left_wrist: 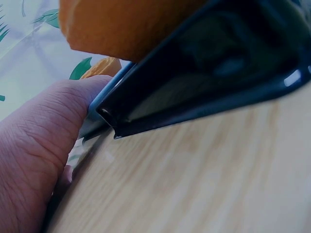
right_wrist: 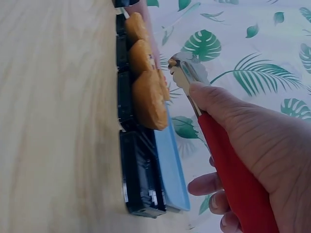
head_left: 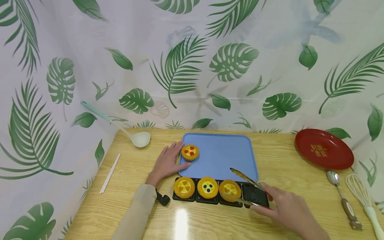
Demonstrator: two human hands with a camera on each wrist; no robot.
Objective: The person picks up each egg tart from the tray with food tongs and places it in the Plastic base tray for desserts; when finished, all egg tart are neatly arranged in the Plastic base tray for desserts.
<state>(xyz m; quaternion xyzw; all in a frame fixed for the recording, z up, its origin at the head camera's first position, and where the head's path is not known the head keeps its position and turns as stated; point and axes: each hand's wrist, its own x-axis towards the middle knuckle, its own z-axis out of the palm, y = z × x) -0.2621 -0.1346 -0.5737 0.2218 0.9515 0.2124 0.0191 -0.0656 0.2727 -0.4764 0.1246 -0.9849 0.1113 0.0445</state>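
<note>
My left hand (head_left: 168, 161) rests along the left edge of a blue tray (head_left: 222, 155), fingers straight and thumb over the rim. Beside it on the tray sits an egg tart with red pieces on top (head_left: 190, 152). My right hand (head_left: 289, 210) grips red-handled metal tongs (right_wrist: 233, 170), their arms spread apart. One arm's tip crosses over the rightmost egg tart (head_left: 230, 190) in a black compartment tray (head_left: 255, 195); contact cannot be told. Left of that stand a blueberry-dotted tart (head_left: 207, 187) and a yellow-wedged tart (head_left: 184, 187). The rightmost compartment shows its bare floor.
A red oval plate (head_left: 333, 160) lies at the right, with a spoon (head_left: 345, 200) and a whisk (head_left: 360, 190) in front of it. On the left are a ladle (head_left: 140, 139) and white chopsticks (head_left: 110, 173). A leaf-patterned cloth (head_left: 186, 113) hangs behind the wooden table.
</note>
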